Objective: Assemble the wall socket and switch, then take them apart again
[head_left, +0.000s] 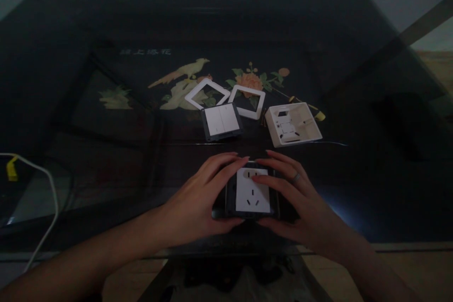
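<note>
Left hand [198, 203]: fingers wrapped around the left edge of the socket module [252, 191], gripping it.
Right hand [297, 203]: grasping the right edge, fingertips [255, 178] on the white face.
Socket module: at 6 o'clock on the glass table [106, 151], near edge.
Switch module [222, 121]: 12 o'clock from the socket.
White frames [207, 95]: just beyond the switch.
Back box [293, 124]: 1 o'clock.

Only readable text: four pale Chinese characters [145, 52], apparently 錦上添花 but faint, painted on the dark worktop [53, 56] up-left of the bird motif [184, 71].
</note>
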Demonstrator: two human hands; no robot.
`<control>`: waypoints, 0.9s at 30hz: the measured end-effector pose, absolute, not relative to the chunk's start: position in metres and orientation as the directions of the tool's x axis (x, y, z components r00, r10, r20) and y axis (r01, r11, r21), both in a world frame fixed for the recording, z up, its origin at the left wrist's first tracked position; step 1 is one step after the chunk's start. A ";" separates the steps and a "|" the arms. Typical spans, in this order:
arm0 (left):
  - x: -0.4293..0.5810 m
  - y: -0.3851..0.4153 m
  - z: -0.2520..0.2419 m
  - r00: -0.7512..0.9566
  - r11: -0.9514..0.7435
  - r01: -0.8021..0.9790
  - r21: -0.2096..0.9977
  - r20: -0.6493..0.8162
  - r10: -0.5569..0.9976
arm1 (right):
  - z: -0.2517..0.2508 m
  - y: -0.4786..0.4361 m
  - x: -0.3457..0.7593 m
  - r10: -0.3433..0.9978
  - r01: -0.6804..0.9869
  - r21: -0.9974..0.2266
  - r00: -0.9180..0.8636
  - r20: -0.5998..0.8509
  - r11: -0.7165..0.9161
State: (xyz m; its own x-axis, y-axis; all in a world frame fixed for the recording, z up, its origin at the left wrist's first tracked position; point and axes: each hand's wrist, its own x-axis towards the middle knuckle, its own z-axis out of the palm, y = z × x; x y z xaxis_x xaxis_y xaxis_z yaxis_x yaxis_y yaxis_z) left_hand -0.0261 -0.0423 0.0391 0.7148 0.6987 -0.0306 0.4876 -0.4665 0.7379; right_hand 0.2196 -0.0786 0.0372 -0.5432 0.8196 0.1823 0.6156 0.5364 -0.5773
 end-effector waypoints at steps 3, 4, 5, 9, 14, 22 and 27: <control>-0.025 -0.044 0.041 0.713 -0.436 0.474 0.765 -0.043 0.700 | 0.035 -0.081 0.220 0.823 0.617 -0.583 -0.540 0.176 0.529; -0.025 -0.044 0.041 0.712 -0.431 0.471 0.770 -0.043 0.701 | 0.034 -0.082 0.221 0.827 0.619 -0.587 -0.536 0.168 0.521; -0.025 -0.044 0.041 0.711 -0.429 0.468 0.772 -0.041 0.702 | 0.033 -0.083 0.222 0.831 0.623 -0.590 -0.533 0.160 0.513; -0.024 -0.045 0.038 0.705 -0.419 0.477 0.773 -0.052 0.707 | 0.030 -0.084 0.226 0.831 0.611 -0.613 -0.538 0.143 0.501; -0.027 -0.045 0.035 0.717 -0.488 0.488 0.723 -0.014 0.697 | 0.030 -0.078 0.228 0.849 0.599 -0.658 -0.515 0.119 0.456; -0.033 -0.036 0.035 0.704 -0.542 0.527 0.654 0.022 0.710 | 0.037 -0.063 0.220 0.810 0.604 -0.602 -0.572 0.128 0.522; -0.034 -0.035 0.031 0.687 -0.543 0.511 0.666 0.063 0.724 | 0.057 -0.044 0.221 0.784 0.648 -0.443 -0.537 0.311 0.619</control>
